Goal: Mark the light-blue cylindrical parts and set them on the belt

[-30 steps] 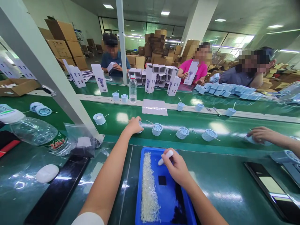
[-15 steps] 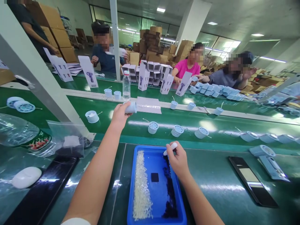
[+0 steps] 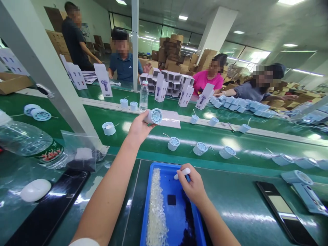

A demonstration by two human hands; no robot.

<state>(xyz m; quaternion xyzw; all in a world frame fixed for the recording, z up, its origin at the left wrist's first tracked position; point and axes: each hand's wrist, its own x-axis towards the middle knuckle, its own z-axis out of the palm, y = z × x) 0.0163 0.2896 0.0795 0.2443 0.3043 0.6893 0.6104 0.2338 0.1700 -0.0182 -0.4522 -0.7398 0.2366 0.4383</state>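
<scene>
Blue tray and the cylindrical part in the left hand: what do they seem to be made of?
Blue tray: probably plastic, slightly glossy, with even colour and rounded corners. Cylindrical part: likely hard satin plastic, pale blue with thin spokes.

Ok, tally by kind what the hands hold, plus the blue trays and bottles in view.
Light-blue round part, in the left hand: 1
White pen-like tool, in the right hand: 1
Blue tray: 1
Bottles: 2 (small upright bottle and large bottle lying down)
Total: 5
</scene>
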